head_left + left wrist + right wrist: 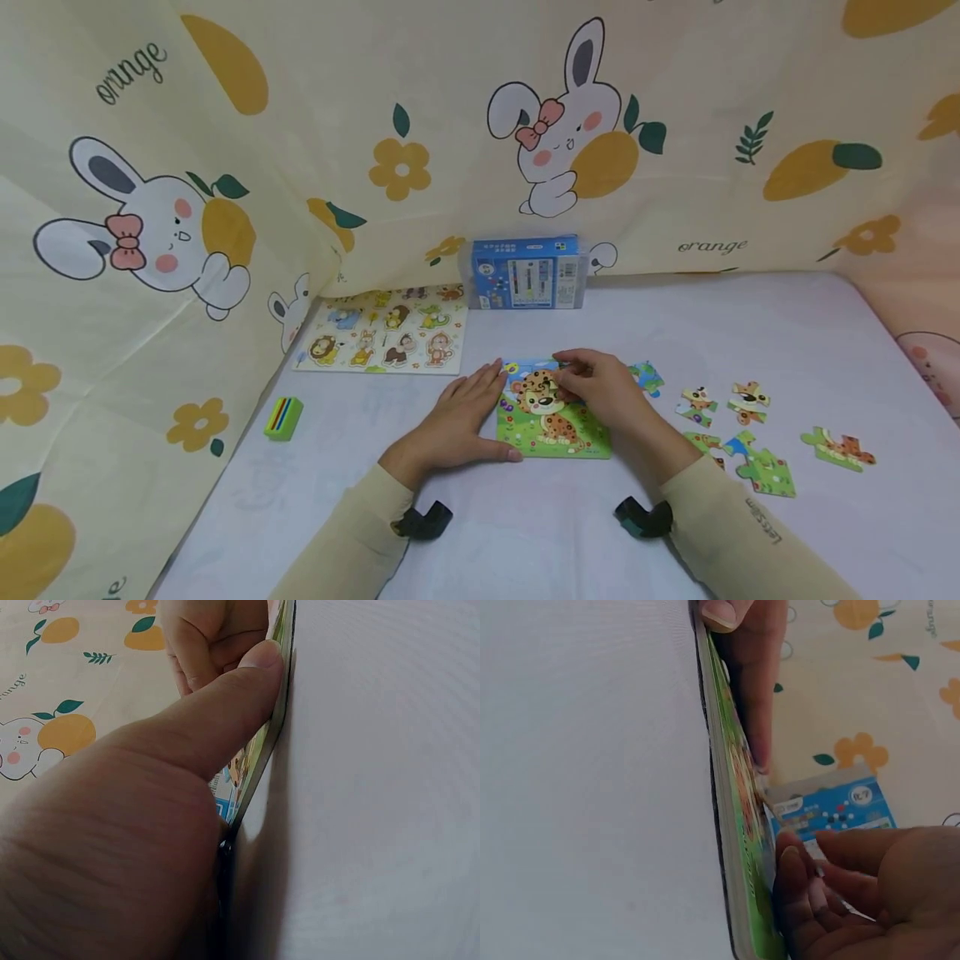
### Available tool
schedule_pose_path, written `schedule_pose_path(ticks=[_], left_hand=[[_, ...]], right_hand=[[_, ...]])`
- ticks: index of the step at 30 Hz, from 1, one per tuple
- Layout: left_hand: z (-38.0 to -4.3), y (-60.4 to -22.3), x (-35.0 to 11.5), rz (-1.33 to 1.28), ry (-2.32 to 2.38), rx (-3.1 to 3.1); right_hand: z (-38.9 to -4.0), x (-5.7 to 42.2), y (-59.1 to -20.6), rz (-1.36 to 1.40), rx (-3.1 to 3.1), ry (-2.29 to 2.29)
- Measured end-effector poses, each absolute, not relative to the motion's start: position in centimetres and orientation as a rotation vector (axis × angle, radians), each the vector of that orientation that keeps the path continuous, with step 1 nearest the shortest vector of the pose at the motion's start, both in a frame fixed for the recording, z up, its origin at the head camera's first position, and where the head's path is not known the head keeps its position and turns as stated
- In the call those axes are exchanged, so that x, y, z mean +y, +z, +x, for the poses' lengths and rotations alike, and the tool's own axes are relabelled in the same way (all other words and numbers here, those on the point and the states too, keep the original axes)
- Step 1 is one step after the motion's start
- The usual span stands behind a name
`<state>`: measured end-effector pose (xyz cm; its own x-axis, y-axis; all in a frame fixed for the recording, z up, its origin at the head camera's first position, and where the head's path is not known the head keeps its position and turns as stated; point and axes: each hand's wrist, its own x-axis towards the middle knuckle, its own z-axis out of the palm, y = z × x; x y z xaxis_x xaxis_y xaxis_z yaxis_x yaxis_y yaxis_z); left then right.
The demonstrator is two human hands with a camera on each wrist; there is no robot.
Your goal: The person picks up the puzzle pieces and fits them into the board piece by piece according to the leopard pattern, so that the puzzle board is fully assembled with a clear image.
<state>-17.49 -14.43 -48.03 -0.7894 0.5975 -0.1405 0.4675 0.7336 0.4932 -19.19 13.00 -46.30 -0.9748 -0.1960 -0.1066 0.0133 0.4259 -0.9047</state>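
Observation:
A puzzle board (555, 425) with a spotted leopard on green grass lies flat on the table. My left hand (461, 425) rests along its left edge, fingers stretched out and thumb (232, 697) at the near corner. Over the board's upper right part, my right hand (603, 387) pinches a puzzle piece (771, 812) between thumb and fingertips. Only a thin edge of that piece shows in the right wrist view; its picture is hidden. Loose puzzle pieces (767, 473) lie to the right of my right hand, and one piece (647, 377) sits just beyond it.
A blue box (525, 273) stands at the back against the patterned cloth (450, 92). Left of it lies a white animal board (386, 337). A small green block (283, 418) with coloured stripes is at the far left of the white table (525, 533).

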Motion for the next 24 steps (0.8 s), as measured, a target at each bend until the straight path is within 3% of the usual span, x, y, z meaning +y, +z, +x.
schedule_pose_path(ticks=[7, 16, 24], left_hand=[[-17.5, -48.1, -14.4, 0.835, 0.649, 2.640], [-17.6, -48.2, -14.4, 0.859, 0.636, 2.655], [-17.6, -48.3, -14.5, 0.848, 0.611, 2.659]], right_hand=[[-18.4, 13.5, -45.6, -0.287, 2.760, -1.262], [-16.8, 13.3, -45.1, -0.830, 2.775, -0.835], [-16.2, 13.1, -45.0, -0.863, 2.759, -0.675]])
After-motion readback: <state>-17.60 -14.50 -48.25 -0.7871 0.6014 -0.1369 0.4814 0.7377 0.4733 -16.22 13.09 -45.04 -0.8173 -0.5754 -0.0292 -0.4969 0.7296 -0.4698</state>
